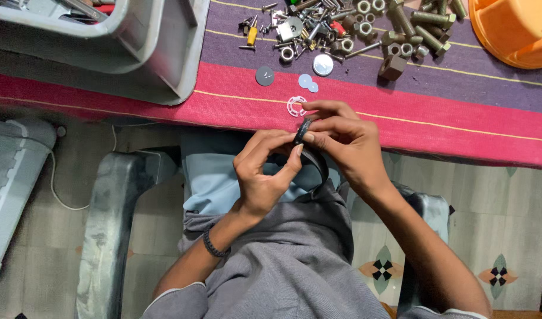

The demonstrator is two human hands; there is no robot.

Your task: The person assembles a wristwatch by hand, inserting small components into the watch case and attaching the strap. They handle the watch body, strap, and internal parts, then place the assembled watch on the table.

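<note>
Both hands pinch one small dark ring-shaped part point(304, 131), possibly a rubber or metal ring; view too small to tell. Right hand point(342, 145) grips its upper edge with fingertips, left hand point(265, 171) closes on the lower side. Held over the lap, just below the red-and-purple striped cloth point(436, 112). Likely light and stiff; best taken by the rim. White plastic spoked ring point(295, 106) lies just above; heap of steel bolts and nuts point(401, 29) farther off.
</note>
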